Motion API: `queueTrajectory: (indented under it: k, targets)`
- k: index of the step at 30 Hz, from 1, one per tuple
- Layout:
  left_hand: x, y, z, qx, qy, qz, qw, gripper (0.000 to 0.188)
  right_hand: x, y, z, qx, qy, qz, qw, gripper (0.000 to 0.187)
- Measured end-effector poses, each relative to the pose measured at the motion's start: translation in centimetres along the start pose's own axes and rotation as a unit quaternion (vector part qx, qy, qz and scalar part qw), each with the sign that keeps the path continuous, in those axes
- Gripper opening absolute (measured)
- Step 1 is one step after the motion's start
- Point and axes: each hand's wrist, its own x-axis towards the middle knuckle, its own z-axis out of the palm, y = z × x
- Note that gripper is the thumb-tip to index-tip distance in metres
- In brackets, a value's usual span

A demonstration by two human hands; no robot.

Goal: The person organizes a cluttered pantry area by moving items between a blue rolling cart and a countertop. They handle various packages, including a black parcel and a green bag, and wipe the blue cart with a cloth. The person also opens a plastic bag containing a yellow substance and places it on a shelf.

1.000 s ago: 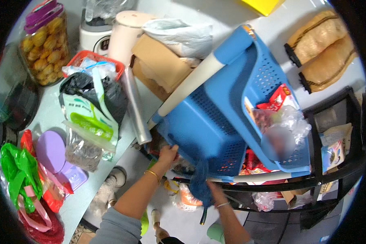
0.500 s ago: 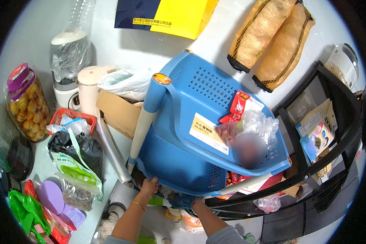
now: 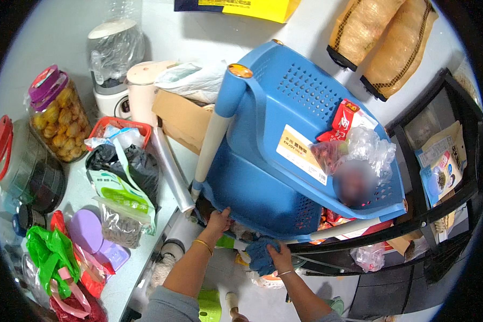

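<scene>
Just ahead of the left hand (image 3: pixel 214 224), curled at the near rim of the lower blue basket (image 3: pixel 252 185) (cannot tell whether gripping or merely resting), best to brace with light, even pressure, so as not to rock the white post (image 3: pixel 212 142) beyond. Between the hands, with the crumpled blue cloth (image 3: pixel 260 256) bunched in the wrapped fingers of the right hand (image 3: pixel 282 258), better to gather in the loose end. Read the basket's apparent long axis along that rim, slanting from just beyond the left hand to just beyond and rightward of the right, with near side toward both; find no clear long axis in the cloth.
</scene>
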Motion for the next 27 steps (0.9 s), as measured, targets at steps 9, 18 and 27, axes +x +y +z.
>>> queueTrajectory:
  k: [9,18,27]
  targets:
    - [-4.1,-0.7,0.2,0.054,-0.019,0.057,0.997,0.039,3.5,-6.8,6.6,-0.173,0.033,-0.252,0.952,0.035]
    - [-21.7,-6.4,-7.5,-0.167,-0.009,0.031,0.985,0.043,-8.0,-12.7,7.2,0.374,-0.209,0.04,0.903,0.026]
    - [-36.2,-1.0,-5.9,-0.046,0.226,0.083,0.969,0.054,-16.1,-20.1,9.7,0.157,-0.438,-0.277,0.841,0.03]
